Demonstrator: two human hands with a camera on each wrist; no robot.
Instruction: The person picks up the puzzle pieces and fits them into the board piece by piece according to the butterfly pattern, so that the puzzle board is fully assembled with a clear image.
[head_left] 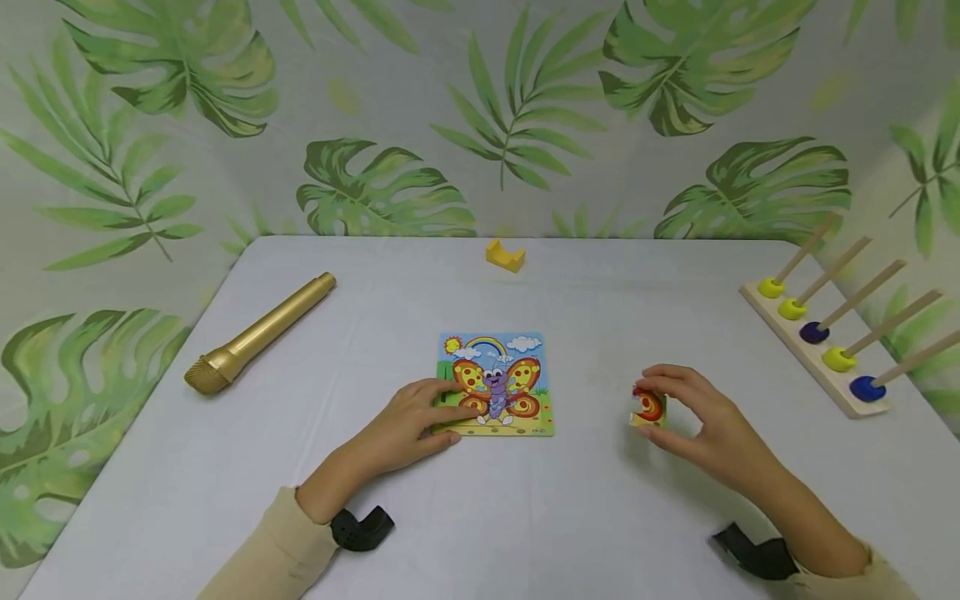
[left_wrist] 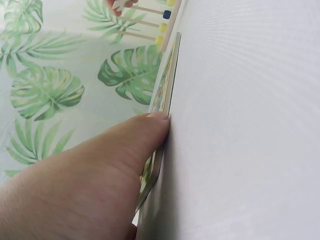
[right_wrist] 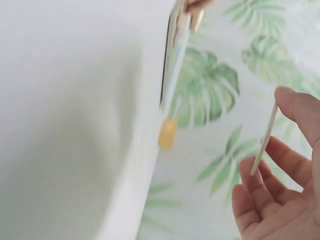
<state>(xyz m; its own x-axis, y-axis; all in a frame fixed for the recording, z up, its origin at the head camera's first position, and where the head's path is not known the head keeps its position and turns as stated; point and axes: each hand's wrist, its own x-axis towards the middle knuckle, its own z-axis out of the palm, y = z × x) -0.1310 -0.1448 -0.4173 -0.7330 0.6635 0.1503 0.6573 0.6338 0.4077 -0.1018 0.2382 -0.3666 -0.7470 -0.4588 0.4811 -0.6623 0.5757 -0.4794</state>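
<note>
A square butterfly jigsaw puzzle lies on the white table, with a sun, rainbow and clouds along its top. My left hand rests on the puzzle's left side, fingers stretched over the picture and thumb at the near edge. In the left wrist view, the thumb touches the puzzle's edge. To the right, above the table, my right hand pinches a puzzle piece with a red and orange pattern between thumb and fingers. The right wrist view shows this puzzle piece edge-on; its printed face is hidden there.
A gold microphone lies on the left. A small yellow notched block sits at the table's far edge. On the right stands a wooden peg rack with yellow and blue beads. A leaf-patterned cloth hangs behind.
</note>
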